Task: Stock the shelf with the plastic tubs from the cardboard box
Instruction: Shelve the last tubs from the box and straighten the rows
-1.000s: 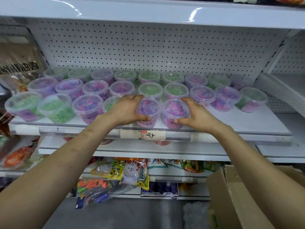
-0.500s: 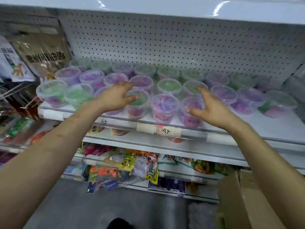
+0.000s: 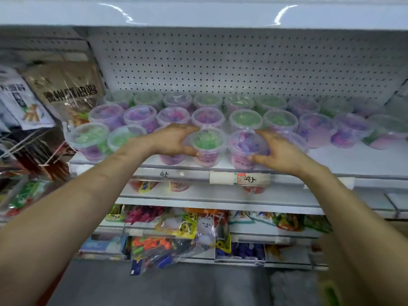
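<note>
Two clear plastic tubs stand side by side at the front edge of the white shelf (image 3: pixel 353 160), just above the middle of the view. Both are upright, with the long axis vertical, the lid facing up and the narrower base down on the shelf. The green tub (image 3: pixel 207 140) is on the left and the purple tub (image 3: pixel 244 146) sits at its 3 o'clock, the two rims touching or nearly so. The left hand (image 3: pixel 174 141) comes in from the green tub's 9 o'clock. Its grip is curled round that tub, with the fingers over the far rim and the thumb against the near wall low down. The right hand (image 3: pixel 279 151) comes in from the purple tub's 3 o'clock and its grip wraps that tub likewise, forefinger at the lid edge and thumb near the base. Behind them, toward 12 o'clock, the stocked tubs (image 3: pixel 280 120) stand in rows running from 9 to 3 o'clock, all upright, with green and purple fills mixed. The back row is close to the pegboard panel (image 3: pixel 220 62). A price tag (image 3: pixel 240 178) is clipped to the shelf lip at the purple tub's 6 o'clock. Snack bags (image 3: pixel 66 93) hang at 9 o'clock in the view, and bright packets (image 3: pixel 187 226) fill the lower shelves at 6 o'clock.
</note>
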A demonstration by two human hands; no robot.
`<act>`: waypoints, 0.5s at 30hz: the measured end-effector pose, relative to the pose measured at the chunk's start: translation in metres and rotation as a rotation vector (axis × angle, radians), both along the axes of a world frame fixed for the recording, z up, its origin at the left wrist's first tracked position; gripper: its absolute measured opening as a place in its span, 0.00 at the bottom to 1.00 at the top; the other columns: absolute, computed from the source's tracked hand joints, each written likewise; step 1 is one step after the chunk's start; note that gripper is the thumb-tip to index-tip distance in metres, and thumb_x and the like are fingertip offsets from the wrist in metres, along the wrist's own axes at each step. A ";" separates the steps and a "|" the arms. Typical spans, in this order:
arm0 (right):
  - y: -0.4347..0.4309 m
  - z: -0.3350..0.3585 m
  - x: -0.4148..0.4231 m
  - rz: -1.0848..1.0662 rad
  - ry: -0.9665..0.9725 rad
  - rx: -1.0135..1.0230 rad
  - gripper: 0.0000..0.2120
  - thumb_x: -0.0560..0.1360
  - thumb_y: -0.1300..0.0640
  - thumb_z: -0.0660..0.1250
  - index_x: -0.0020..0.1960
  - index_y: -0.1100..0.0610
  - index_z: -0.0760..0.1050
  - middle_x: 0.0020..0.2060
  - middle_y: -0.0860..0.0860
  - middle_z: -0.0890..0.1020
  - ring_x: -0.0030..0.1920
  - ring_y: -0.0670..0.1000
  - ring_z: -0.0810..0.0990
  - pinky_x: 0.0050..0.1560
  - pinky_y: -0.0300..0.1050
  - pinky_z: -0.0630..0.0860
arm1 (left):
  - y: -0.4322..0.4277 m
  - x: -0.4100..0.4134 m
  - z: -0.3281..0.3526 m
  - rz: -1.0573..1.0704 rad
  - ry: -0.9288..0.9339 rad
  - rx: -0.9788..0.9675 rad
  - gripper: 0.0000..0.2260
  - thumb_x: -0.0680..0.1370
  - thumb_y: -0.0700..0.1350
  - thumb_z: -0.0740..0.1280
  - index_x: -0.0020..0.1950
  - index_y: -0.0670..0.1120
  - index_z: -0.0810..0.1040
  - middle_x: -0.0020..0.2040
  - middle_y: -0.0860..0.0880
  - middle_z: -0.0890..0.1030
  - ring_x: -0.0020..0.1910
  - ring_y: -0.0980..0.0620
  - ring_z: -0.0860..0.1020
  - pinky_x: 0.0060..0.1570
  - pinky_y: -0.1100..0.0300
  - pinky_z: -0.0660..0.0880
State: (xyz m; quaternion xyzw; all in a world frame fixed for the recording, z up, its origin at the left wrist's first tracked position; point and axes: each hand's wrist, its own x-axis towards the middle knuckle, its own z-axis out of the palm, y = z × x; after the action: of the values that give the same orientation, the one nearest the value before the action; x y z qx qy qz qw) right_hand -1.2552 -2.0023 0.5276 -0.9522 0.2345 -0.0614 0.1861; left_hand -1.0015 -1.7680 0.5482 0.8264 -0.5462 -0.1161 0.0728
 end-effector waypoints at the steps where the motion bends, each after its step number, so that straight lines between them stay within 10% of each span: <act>1: 0.002 0.000 0.000 -0.006 0.003 -0.003 0.47 0.69 0.30 0.67 0.82 0.51 0.62 0.78 0.52 0.71 0.76 0.55 0.71 0.74 0.55 0.71 | -0.001 0.001 -0.001 -0.001 0.001 -0.011 0.48 0.69 0.75 0.67 0.82 0.53 0.62 0.81 0.49 0.66 0.78 0.45 0.66 0.77 0.49 0.63; 15: 0.007 0.005 0.006 -0.037 -0.006 0.024 0.41 0.74 0.45 0.77 0.82 0.54 0.64 0.78 0.53 0.71 0.76 0.55 0.71 0.72 0.48 0.68 | 0.002 -0.011 -0.008 0.035 -0.016 -0.176 0.36 0.74 0.65 0.73 0.77 0.50 0.71 0.75 0.48 0.74 0.73 0.44 0.70 0.70 0.53 0.64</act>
State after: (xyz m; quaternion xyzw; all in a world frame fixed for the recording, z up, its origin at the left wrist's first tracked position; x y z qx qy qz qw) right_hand -1.2495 -1.9949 0.5327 -0.9452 0.2520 -0.0648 0.1970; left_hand -1.0126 -1.7658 0.5407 0.8271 -0.5402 -0.0597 0.1430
